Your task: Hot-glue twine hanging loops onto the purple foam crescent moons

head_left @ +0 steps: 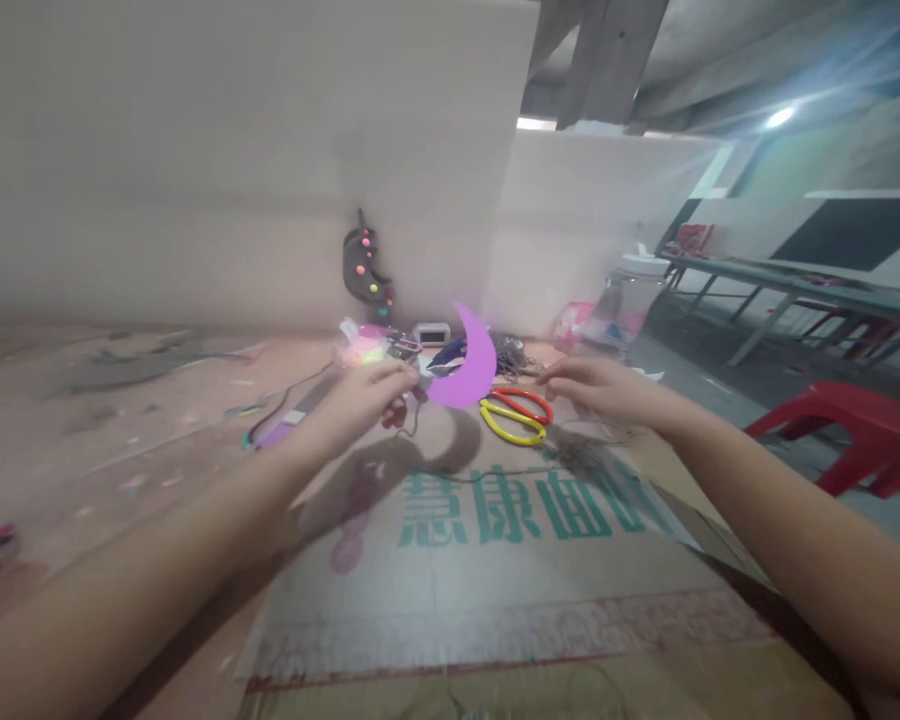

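My left hand (386, 390) is closed at the lower tip of a flat purple crescent moon (481, 365), which stands up above the work surface. A thin strand hangs beneath these fingers. To the right of the moon, my right hand (581, 385) is held with thumb and fingers together; whatever may be between them is too small to make out. Scissors with one red and one yellow handle loop (511, 437) lie between the hands, their blades mostly hidden behind the moon.
A printed woven sack (450, 610) covers the table front. Behind are a dark crescent with coloured pompoms (361, 268), a small white-framed device (432, 335), tangled dark strands (511, 355) and a clear jar (630, 300). A red stool (862, 430) stands right; scraps litter the left.
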Demonstrator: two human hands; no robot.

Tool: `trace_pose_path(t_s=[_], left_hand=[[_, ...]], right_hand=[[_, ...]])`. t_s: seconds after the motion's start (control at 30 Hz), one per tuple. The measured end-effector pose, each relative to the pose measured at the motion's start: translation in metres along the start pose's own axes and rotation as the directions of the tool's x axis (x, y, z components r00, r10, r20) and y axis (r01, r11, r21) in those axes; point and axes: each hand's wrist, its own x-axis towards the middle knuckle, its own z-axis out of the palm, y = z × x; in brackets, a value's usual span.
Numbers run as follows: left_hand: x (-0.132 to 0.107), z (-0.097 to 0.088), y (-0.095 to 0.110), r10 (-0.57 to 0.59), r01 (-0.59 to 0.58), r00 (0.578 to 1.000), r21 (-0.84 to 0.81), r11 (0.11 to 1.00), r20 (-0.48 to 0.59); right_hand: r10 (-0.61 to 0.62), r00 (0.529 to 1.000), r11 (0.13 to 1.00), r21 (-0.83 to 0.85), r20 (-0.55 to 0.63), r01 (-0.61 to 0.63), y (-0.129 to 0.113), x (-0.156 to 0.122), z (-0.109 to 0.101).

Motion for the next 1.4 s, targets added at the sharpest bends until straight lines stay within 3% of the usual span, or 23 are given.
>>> trace_pose_path(t_s=[0.07, 0.13, 0.27, 0.37, 0.47, 0.53, 0.73, 1.0, 1.1, 1.17, 1.3, 1.4], left_hand=[[-0.001, 0.019, -0.020, -0.073, 0.073, 0.997, -0.009, 0.997, 0.007], [-0.004, 0.031, -0.036, -0.075, 0.075, 0.997, -0.008, 0.997, 0.025], [-0.010, 0.039, -0.049, -0.056, 0.057, 0.994, -0.005, 0.998, 0.092], [-0.014, 0.041, -0.049, -0.013, 0.013, 0.993, 0.002, 1.000, 0.115], [-0.015, 0.041, -0.050, 0.030, -0.031, 0.995, 0.011, 0.999, 0.097], [-0.015, 0.042, -0.051, 0.066, -0.070, 0.995, 0.058, 0.996, 0.070], [-0.015, 0.040, -0.049, 0.271, -0.285, 0.958, 0.287, 0.914, 0.088], [-0.015, 0.040, -0.044, 0.209, -0.227, 0.974, 0.299, 0.927, 0.089], [-0.015, 0.040, -0.044, 0.173, -0.190, 0.981, 0.278, 0.942, 0.085], [-0.015, 0.040, -0.045, 0.161, -0.177, 0.984, 0.267, 0.947, 0.078], [-0.014, 0.040, -0.048, 0.175, -0.196, 0.980, 0.284, 0.939, 0.096], [-0.014, 0.041, -0.049, 0.210, -0.238, 0.970, 0.314, 0.919, 0.119]], right_hand=[[0.022, 0.993, 0.998, -0.049, -0.117, -0.028, 0.008, 0.006, 0.003], [0.033, 0.988, 0.998, -0.053, -0.152, -0.041, 0.012, 0.010, 0.011], [0.005, 0.979, 1.000, -0.014, -0.203, -0.008, 0.007, 0.013, 0.034], [0.024, 0.984, 0.963, 0.268, -0.179, 0.025, -0.006, 0.013, 0.057], [0.053, 0.996, 0.792, 0.611, -0.065, -0.003, -0.022, 0.009, 0.081], [0.047, 0.998, 0.736, 0.677, -0.043, -0.006, -0.031, 0.005, 0.094], [0.113, 0.984, 0.741, 0.671, -0.135, 0.007, -0.036, 0.000, 0.107], [0.117, 0.988, 0.815, 0.579, -0.100, -0.038, -0.035, -0.001, 0.104], [-0.021, 0.975, 0.902, 0.416, -0.222, 0.114, -0.028, -0.002, 0.098], [-0.085, 0.933, 0.931, 0.307, -0.350, 0.200, -0.017, 0.001, 0.093], [0.032, 0.852, 0.946, 0.290, -0.523, 0.143, 0.007, 0.011, 0.084], [0.042, 0.854, 0.960, 0.259, -0.519, 0.110, 0.018, 0.023, 0.076]])
